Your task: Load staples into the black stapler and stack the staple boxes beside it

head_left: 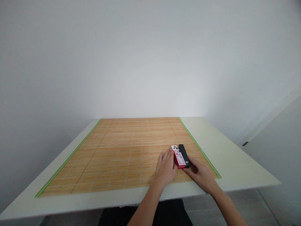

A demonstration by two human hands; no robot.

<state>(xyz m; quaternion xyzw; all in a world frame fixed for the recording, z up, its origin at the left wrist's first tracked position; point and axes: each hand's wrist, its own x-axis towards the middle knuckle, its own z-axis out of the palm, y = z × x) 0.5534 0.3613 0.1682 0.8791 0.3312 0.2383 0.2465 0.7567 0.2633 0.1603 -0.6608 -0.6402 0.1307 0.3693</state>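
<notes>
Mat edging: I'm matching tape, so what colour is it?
Green, along both side edges of the bamboo mat; the head view shows it.

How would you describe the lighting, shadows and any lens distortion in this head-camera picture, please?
Head view: soft, even light, with a brighter patch on the wall behind the table; only a small dark shadow under the right hand beside the red and white box; no glare on the bamboo mat; wide-angle stretch toward the edges; the left hand looks sharp.
</notes>
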